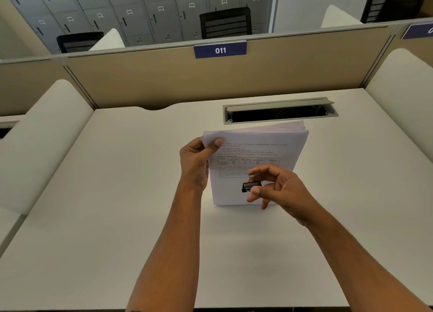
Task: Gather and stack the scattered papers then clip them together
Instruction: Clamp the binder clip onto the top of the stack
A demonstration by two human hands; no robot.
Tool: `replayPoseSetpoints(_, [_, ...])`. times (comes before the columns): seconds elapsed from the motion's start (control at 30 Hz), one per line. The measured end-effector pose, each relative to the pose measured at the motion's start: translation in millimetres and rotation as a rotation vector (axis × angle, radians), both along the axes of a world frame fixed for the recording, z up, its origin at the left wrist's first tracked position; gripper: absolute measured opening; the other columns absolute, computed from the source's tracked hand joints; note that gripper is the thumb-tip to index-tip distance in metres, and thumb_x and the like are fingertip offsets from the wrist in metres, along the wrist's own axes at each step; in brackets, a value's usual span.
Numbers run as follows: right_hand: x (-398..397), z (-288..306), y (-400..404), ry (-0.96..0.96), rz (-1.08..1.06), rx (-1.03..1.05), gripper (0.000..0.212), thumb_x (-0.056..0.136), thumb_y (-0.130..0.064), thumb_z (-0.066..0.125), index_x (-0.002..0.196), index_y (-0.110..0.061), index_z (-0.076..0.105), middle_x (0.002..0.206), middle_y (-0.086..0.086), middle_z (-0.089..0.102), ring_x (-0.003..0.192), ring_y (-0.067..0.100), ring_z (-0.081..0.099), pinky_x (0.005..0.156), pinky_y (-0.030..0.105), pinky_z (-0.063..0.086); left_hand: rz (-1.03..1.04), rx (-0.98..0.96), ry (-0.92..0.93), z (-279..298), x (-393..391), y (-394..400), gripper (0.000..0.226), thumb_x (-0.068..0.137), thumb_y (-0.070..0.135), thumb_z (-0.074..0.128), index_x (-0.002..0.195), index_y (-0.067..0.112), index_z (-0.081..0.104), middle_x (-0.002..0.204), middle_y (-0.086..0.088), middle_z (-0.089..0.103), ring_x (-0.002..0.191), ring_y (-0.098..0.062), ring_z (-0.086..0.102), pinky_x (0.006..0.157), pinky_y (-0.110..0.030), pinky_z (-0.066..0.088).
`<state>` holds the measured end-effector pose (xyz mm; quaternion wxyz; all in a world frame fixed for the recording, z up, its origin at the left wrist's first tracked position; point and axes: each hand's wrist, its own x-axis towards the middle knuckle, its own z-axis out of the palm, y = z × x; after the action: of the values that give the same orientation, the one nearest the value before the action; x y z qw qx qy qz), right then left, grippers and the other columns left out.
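right hand (278, 190) pinches a black clip (251, 185) between thumb and forefinger, other fingers loose and curled; one wire handle stands up above the clip body. whether the clip's mouth is spread or shut cannot be told. clip sits in front of the lower part of the papers (257, 152), close to their face; touching or not, unclear. left hand (196, 162) grips the papers at their top left corner, thumb pressed on the front sheet, fingers behind. papers are gathered in one stack, held upright and tilted a little, bottom edge down on or just above the desk (117, 194); top edges fan slightly at the right. front sheet carries printed text and a small table, too blurred to read. behind the papers, an open cable slot (280, 111) in the desk. further behind, a tan partition (152, 77) with a blue tag (220, 50) reading 011. beyond the partition, grey lockers (140, 12) and a black chair (226, 22).
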<state>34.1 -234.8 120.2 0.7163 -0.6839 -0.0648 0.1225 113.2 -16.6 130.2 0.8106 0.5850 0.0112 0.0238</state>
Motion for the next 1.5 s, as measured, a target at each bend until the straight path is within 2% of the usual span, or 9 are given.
replayPoseSetpoints(0.2, [7.3,16.5,-0.5,-0.307,-0.066,-0.385,0.042,0.071,-0.046,0.088,0.107,-0.029,0.073,0.102,-0.019,0.069,0.058,0.007,0.051,0.064,0.018,0.054,-0.007,-0.007,-0.008,0.3,0.5,0.1,0.009,0.076,0.027,0.080,0.085,0.029,0.084,0.087,0.004,0.077,0.082,-0.011,0.070,0.078,-0.033,0.060])
replayPoseSetpoints(0.43, [12.7,22.6,-1.2,-0.336,-0.068,-0.257,0.037,0.075,-0.036,0.090,0.106,-0.031,0.070,0.107,-0.012,0.074,0.074,0.022,0.075,0.078,0.028,0.063,0.001,-0.027,0.000,0.8,2.7,0.5,0.010,0.075,0.026,0.081,0.085,0.027,0.084,0.088,0.002,0.078,0.081,-0.012,0.071,0.075,-0.031,0.060])
replayPoseSetpoints(0.67, [20.7,20.9,12.8,-0.284,-0.163,0.181,0.028,0.082,-0.040,0.083,0.108,-0.029,0.078,0.103,0.005,0.079,0.078,0.028,0.079,0.059,0.025,0.060,-0.009,-0.013,-0.007,0.9,5.2,0.9,0.009,0.081,0.021,0.078,0.082,0.027,0.084,0.085,0.005,0.077,0.081,-0.010,0.071,0.075,-0.030,0.061])
replayPoseSetpoints(0.9, [32.3,9.4,44.3,0.032,-0.317,0.864,0.070,0.057,-0.046,0.099,0.112,-0.010,0.075,0.092,0.004,0.072,0.067,0.007,0.065,0.054,0.017,0.052,-0.004,-0.010,-0.002,2.0,7.1,0.4,0.009,0.082,0.021,0.078,0.080,0.028,0.084,0.083,0.006,0.077,0.078,-0.010,0.071,0.070,-0.025,0.059])
replayPoseSetpoints(1.0, [34.8,9.5,55.7,0.101,-0.333,1.086,0.056,0.066,-0.038,0.094,0.108,-0.006,0.076,0.099,0.009,0.069,0.064,0.006,0.065,0.052,0.015,0.052,0.001,-0.010,-0.006,1.7,8.1,-0.1,0.009,0.081,0.021,0.078,0.080,0.028,0.084,0.083,0.005,0.077,0.079,-0.011,0.070,0.071,-0.026,0.059])
replayPoseSetpoints(1.07, [35.9,11.6,61.6,0.131,-0.344,1.212,0.038,0.084,-0.029,0.072,0.111,-0.003,0.067,0.104,0.013,0.063,0.061,0.006,0.065,0.049,0.014,0.052,0.001,-0.013,-0.010,1.6,8.8,0.1,0.010,0.082,0.020,0.077,0.081,0.028,0.084,0.084,0.005,0.077,0.079,-0.011,0.071,0.072,-0.025,0.059])
replayPoseSetpoints(1.23, [32.1,11.8,73.4,0.184,-0.359,1.369,0.019,0.103,-0.021,0.048,0.107,-0.008,0.062,0.099,0.017,0.064,0.052,0.006,0.061,0.041,0.015,0.048,-0.013,-0.017,-0.026,1.5,9.3,0.0,0.007,0.082,0.021,0.082,0.082,0.028,0.084,0.084,0.006,0.078,0.081,-0.008,0.070,0.074,-0.028,0.059])
replayPoseSetpoints(1.4, [25.8,10.4,82.8,0.184,-0.315,1.336,0.045,0.096,-0.027,0.053,0.134,-0.006,0.040,0.093,0.015,0.072,0.049,0.006,0.054,0.046,0.016,0.048,0.000,-0.009,-0.007,1.0,10.8,0.1,0.012,0.081,0.020,0.076,0.080,0.030,0.084,0.085,0.007,0.077,0.083,-0.012,0.072,0.077,-0.032,0.061])
replayPoseSetpoints(1.5, [25.9,8.2,81.1,0.199,-0.310,1.379,0.030,0.096,-0.021,0.053,0.123,-0.006,0.053,0.090,0.019,0.072,0.046,0.006,0.055,0.043,0.016,0.047,-0.011,-0.019,-0.027,0.9,10.8,0.5,0.013,0.083,0.015,0.079,0.081,0.027,0.084,0.085,0.005,0.078,0.083,-0.013,0.071,0.077,-0.033,0.061])
